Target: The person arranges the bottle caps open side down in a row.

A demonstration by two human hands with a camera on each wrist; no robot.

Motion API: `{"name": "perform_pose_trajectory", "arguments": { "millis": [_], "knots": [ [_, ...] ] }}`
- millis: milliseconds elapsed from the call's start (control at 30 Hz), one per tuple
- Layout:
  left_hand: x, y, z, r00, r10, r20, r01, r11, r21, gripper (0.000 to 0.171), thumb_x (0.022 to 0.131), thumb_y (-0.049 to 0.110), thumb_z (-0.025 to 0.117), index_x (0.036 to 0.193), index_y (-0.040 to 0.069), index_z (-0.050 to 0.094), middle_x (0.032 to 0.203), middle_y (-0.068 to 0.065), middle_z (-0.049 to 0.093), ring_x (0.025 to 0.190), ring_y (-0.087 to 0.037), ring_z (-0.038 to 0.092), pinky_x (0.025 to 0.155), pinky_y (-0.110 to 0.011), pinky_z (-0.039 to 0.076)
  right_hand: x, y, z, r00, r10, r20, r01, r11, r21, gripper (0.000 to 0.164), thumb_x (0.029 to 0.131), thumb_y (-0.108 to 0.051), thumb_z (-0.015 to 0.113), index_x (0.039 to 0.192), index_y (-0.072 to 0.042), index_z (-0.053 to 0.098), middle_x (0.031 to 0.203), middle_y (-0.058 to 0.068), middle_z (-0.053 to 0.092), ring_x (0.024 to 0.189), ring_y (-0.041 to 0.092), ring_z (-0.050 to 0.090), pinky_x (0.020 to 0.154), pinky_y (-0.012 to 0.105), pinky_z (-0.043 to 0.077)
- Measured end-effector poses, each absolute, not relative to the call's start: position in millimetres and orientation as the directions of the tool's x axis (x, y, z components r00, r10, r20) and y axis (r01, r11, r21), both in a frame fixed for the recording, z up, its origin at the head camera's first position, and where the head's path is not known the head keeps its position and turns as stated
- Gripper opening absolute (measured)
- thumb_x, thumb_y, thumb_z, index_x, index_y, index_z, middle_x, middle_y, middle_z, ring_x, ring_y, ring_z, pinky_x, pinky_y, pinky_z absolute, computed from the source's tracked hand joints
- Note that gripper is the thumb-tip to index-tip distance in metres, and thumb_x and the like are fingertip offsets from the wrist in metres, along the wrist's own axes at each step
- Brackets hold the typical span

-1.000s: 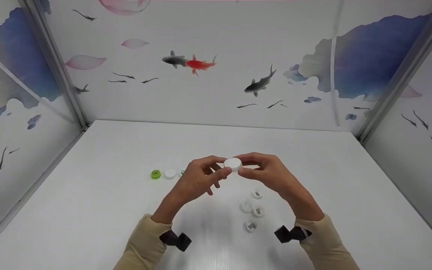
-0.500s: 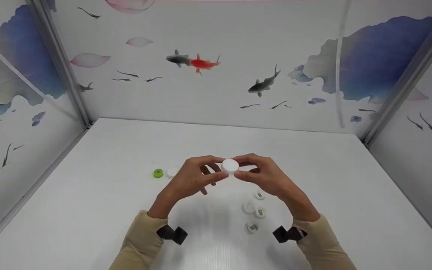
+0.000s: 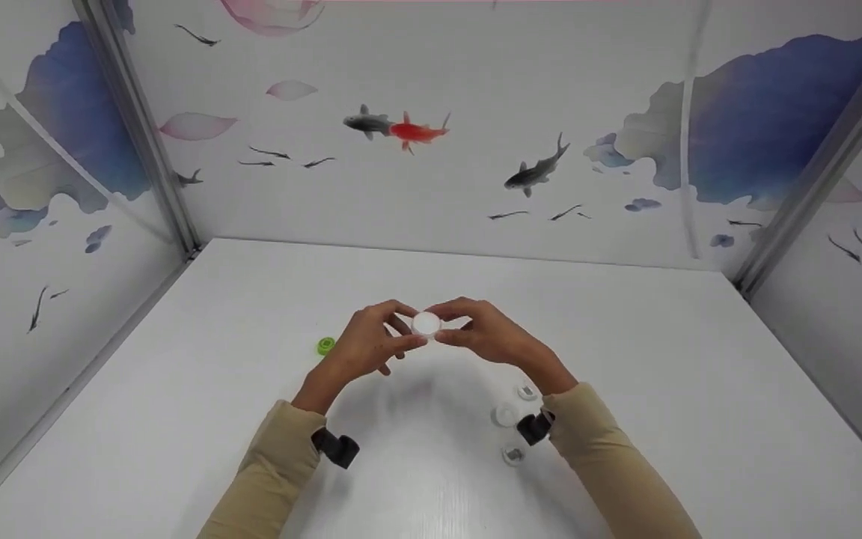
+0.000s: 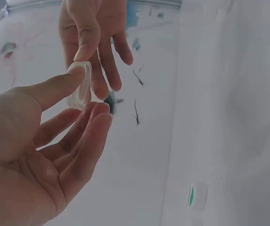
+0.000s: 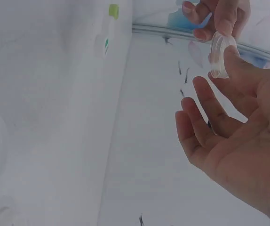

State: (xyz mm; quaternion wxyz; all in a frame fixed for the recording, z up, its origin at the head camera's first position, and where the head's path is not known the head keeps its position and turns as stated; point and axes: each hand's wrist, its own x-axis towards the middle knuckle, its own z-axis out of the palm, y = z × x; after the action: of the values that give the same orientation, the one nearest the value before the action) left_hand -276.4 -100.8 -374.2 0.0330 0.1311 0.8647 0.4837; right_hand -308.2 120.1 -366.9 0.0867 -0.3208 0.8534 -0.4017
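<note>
Both hands hold a translucent white round cap (image 3: pixel 426 323) up above the table, around the middle of the head view. Thumb and fingers of the left hand (image 3: pixel 367 343) pinch its left edge. Opposite, the right hand (image 3: pixel 489 334) pinches the right edge the same way. Seen from the side in the left wrist view, the cap (image 4: pixel 81 87) is shallow, with the left thumb on its near face. Fine ridges run round the cap's rim (image 5: pixel 217 59) in the right wrist view. The remaining fingers of both hands are spread and hold nothing.
A small green cap (image 3: pixel 325 346) lies on the white table (image 3: pixel 625 359) beyond the left wrist. Several white caps, among them one with a grey inside (image 3: pixel 513 454), lie near the right forearm. A white cap with a green mark (image 4: pixel 198 197) shows in the left wrist view.
Both hands have moved left together with the cap, while the head view has turned slightly left. The left hand now covers the white cap beside the green one; the right sleeve overlaps the caps below.
</note>
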Motion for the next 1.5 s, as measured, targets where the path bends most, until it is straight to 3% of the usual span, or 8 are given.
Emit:
{"name": "perform_pose_trajectory", "arguments": {
  "millis": [100,233,533,767,900,1100,1200,1500],
  "knots": [
    [-286.1,-101.2,-381.0,-0.977,0.211,0.03,0.138,0.517,0.845,0.042,0.09,0.02,0.076,0.129,0.011,0.06,0.105,-0.012,0.07,0.083,-0.033,0.073,0.052,-0.031,0.058,-320.8,112.4,-370.1,-0.783,-0.616,0.084,-0.481,0.515,-0.709,0.042,0.097,-0.016,0.067,0.137,-0.01,0.061,0.139,0.011,0.059,0.133,0.034,0.051,0.108,0.051,0.047],
    [-296.4,-100.3,-391.9,-0.985,0.166,-0.049,0.048,0.536,0.843,0.041,0.091,0.019,0.075,0.128,0.01,0.059,0.103,-0.013,0.072,0.084,-0.035,0.073,0.051,-0.029,0.057,-335.6,102.8,-377.8,-0.801,-0.599,0.008,-0.456,0.601,-0.656,0.04,0.095,-0.016,0.069,0.135,-0.012,0.064,0.138,0.01,0.061,0.133,0.033,0.052,0.11,0.052,0.045],
    [-312.5,-97.9,-413.4,-0.985,0.114,-0.128,-0.03,0.622,0.782,0.043,0.091,0.019,0.075,0.13,0.01,0.058,0.101,-0.015,0.074,0.064,-0.015,0.066,0.049,-0.026,0.055,-353.7,90.2,-393.4,-0.827,-0.554,-0.092,-0.408,0.706,-0.579,0.041,0.093,-0.013,0.071,0.134,-0.011,0.065,0.137,0.01,0.064,0.135,0.03,0.053,0.112,0.05,0.044],
    [-315.4,-93.9,-433.0,-0.988,0.037,-0.148,-0.082,0.694,0.715,0.045,0.089,0.021,0.077,0.129,0.009,0.06,0.083,-0.007,0.069,0.056,-0.012,0.058,0.045,-0.021,0.046,-354.3,80.0,-408.3,-0.836,-0.53,-0.144,-0.383,0.75,-0.538,0.042,0.092,-0.01,0.072,0.133,-0.012,0.066,0.13,0.012,0.067,0.128,0.03,0.059,0.108,0.046,0.048],
    [-316.6,-89.4,-437.0,-0.994,-0.006,-0.111,-0.079,0.743,0.665,0.044,0.088,0.021,0.077,0.126,0.006,0.062,0.082,-0.005,0.067,0.053,-0.011,0.054,0.048,-0.022,0.042,-354.8,73.4,-409.5,-0.856,-0.485,-0.178,-0.339,0.787,-0.515,0.044,0.091,-0.01,0.073,0.133,-0.015,0.066,0.133,0.013,0.066,0.13,0.03,0.057,0.111,0.045,0.046],
    [-316.9,-77.2,-437.7,-0.997,-0.043,-0.07,-0.075,0.822,0.564,0.041,0.088,0.018,0.077,0.122,-0.002,0.066,0.11,-0.015,0.073,0.079,-0.021,0.065,0.076,-0.037,0.055,-355.7,66.4,-412.5,-0.876,-0.426,-0.226,-0.286,0.836,-0.469,0.045,0.089,-0.012,0.075,0.133,-0.016,0.066,0.135,0.013,0.065,0.134,0.029,0.055,0.114,0.044,0.043],
    [-315.8,-72.9,-435.7,-0.996,-0.052,-0.069,-0.082,0.828,0.555,0.042,0.088,0.017,0.076,0.123,-0.003,0.065,0.119,-0.018,0.07,0.094,-0.027,0.067,0.089,-0.045,0.055,-356.3,66.2,-413.9,-0.881,-0.419,-0.219,-0.293,0.847,-0.444,0.044,0.089,-0.01,0.075,0.132,-0.014,0.067,0.135,0.015,0.064,0.132,0.031,0.056,0.113,0.044,0.044],
    [-301.4,-80.8,-417.9,-0.999,-0.039,0.023,-0.02,0.837,0.548,0.045,0.089,0.021,0.077,0.125,-0.003,0.063,0.124,-0.019,0.069,0.11,-0.033,0.069,0.091,-0.046,0.056,-352.8,92.1,-400.5,-0.834,-0.526,-0.165,-0.428,0.807,-0.406,0.043,0.09,-0.01,0.074,0.133,-0.008,0.065,0.139,0.014,0.06,0.136,0.034,0.051,0.114,0.048,0.042]
  ]
}}
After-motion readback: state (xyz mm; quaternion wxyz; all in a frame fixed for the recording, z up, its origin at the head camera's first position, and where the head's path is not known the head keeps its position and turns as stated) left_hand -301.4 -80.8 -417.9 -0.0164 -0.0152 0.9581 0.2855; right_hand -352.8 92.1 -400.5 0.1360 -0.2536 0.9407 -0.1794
